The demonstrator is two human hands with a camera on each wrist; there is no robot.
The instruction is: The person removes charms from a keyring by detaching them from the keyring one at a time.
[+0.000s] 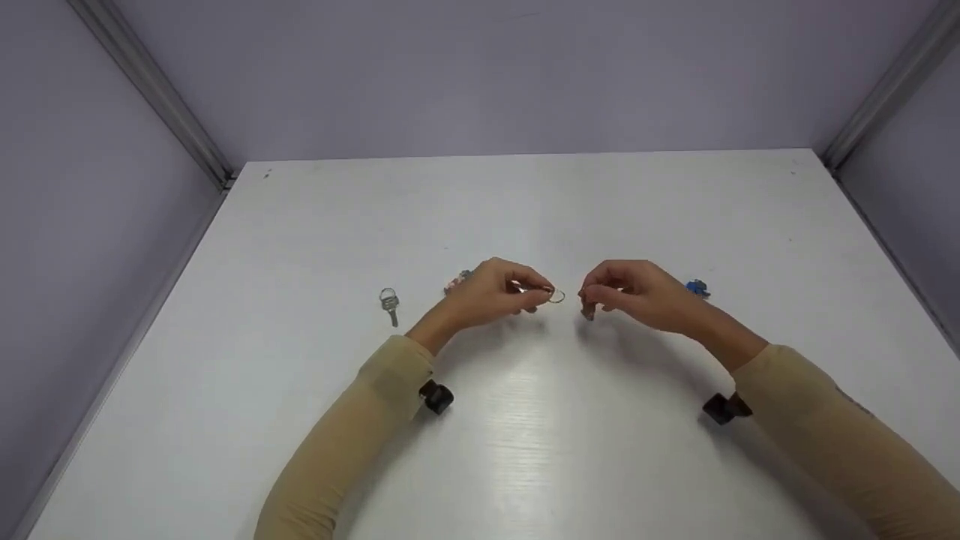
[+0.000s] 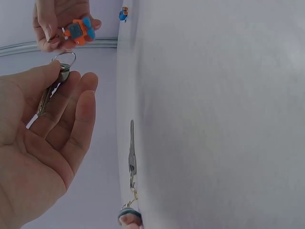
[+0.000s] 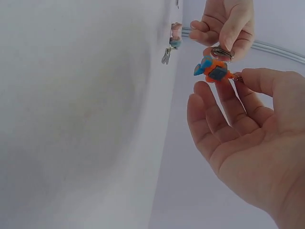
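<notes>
- Above the middle of the white table (image 1: 525,420), the left hand (image 1: 491,294) pinches a key with a ring (image 2: 61,71) between thumb and forefinger.
- Just beside it, the right hand (image 1: 630,294) pinches an orange and blue charm (image 3: 213,68).
- On the table lie a spare key (image 1: 389,304) and a blue charm (image 1: 697,288).

Both hands are hovering above the middle of the white bench (image 1: 525,465): the left hand (image 1: 491,292) is holding a silver key on a metal ring (image 1: 553,295), facing the right hand (image 1: 630,294), which is pinching an orange-and-blue toy charm (image 3: 213,69). A loose silver key (image 1: 388,304) is lying to the left, and a small blue charm (image 1: 697,287) is lying behind the right hand.
</notes>
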